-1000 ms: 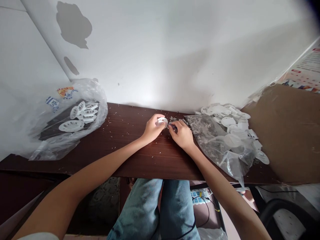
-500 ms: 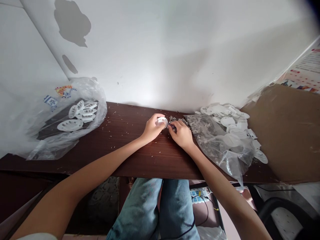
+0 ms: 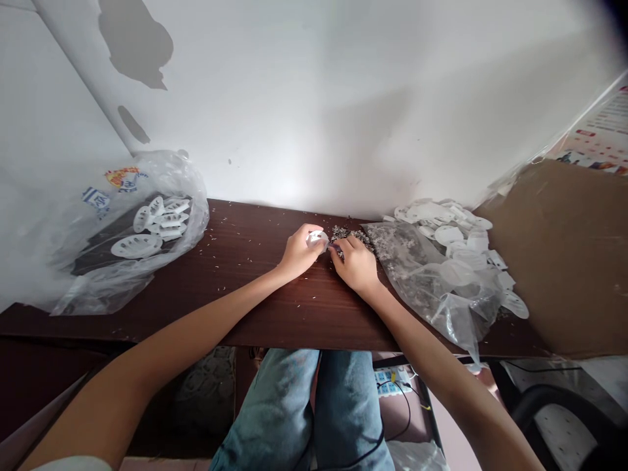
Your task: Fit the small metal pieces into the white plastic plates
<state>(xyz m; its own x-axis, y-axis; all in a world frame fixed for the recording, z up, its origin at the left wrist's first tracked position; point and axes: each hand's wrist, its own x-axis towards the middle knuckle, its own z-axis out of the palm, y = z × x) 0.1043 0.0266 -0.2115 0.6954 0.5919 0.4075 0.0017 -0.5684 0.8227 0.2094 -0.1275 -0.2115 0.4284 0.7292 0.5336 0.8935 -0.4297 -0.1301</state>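
Note:
My left hand [image 3: 300,252] is closed around a round white plastic piece [image 3: 318,238], tilted up between thumb and fingers. Close beside it, my right hand [image 3: 357,263] has its fingertips pinched together near the piece's right edge; whatever is in them is too small to make out. Just behind the right fingers lies a heap of tiny grey and white parts [image 3: 343,233]. Both hands are low over the dark brown table [image 3: 275,320], in its middle.
On the left, a clear plastic bag [image 3: 189,173] holds several white slotted pieces [image 3: 136,246]. To the right, more white plastic pieces [image 3: 449,234] are heaped by a clear bag [image 3: 407,275] and a cardboard sheet [image 3: 579,261]. Tiny slivers dot the tabletop. A power strip [image 3: 392,381] is below.
The white piece has turned slightly in my left hand. Both hands stay almost in the same place, and the view has shifted a little.

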